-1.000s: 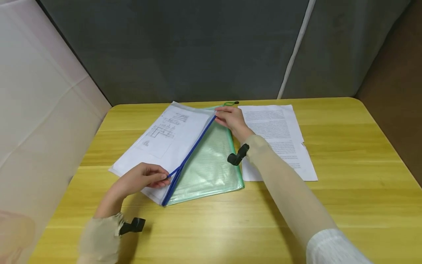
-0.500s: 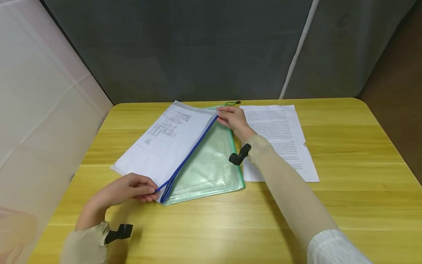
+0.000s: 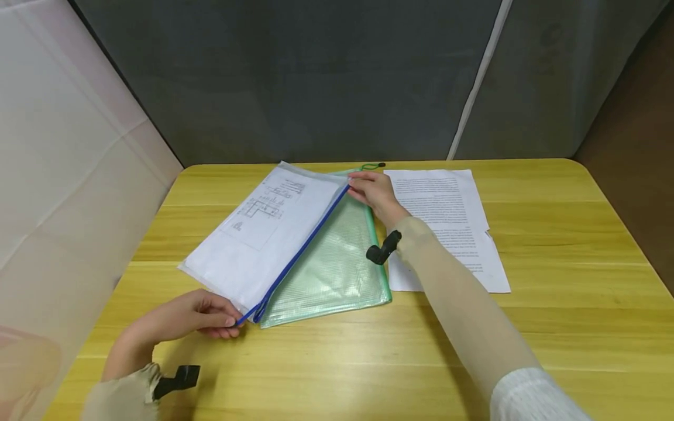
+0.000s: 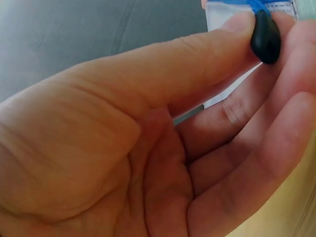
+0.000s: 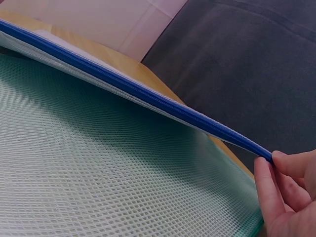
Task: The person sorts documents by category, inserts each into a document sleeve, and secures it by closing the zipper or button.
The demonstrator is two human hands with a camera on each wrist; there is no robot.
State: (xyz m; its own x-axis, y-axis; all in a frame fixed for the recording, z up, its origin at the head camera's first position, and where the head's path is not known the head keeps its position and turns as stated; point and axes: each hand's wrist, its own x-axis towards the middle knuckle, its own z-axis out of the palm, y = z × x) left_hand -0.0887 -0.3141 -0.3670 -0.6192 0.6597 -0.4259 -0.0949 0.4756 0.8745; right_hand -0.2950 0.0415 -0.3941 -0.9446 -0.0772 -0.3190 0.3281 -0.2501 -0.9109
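Observation:
A clear zip document pouch [image 3: 253, 251] with a blue zipper edge [image 3: 308, 240] holds a sheet with a printed drawing. It lies slanted, with its zipper edge raised over a green mesh zip pouch [image 3: 329, 272]. My left hand [image 3: 184, 318], at the pouch's near corner, pinches the zipper pull, a blue cord with a black tip [image 4: 266, 42], between thumb and forefinger. At the far end of the zipper edge, my right hand [image 3: 376, 196] pinches the pouch corner. The blue zipper looks closed along its length in the right wrist view.
Printed paper [image 3: 439, 204] with a torn right edge lies to the right, partly under my right forearm. The green pouch's cord pull [image 3: 374, 166] lies at the back edge of the wooden table [image 3: 568, 280]. A dark grey partition [image 3: 316, 82] stands behind.
My left hand has drawn the zipper pull toward me and to the left, along the blue zipper to the pouch's near corner. My right hand keeps its pinch at the far corner.

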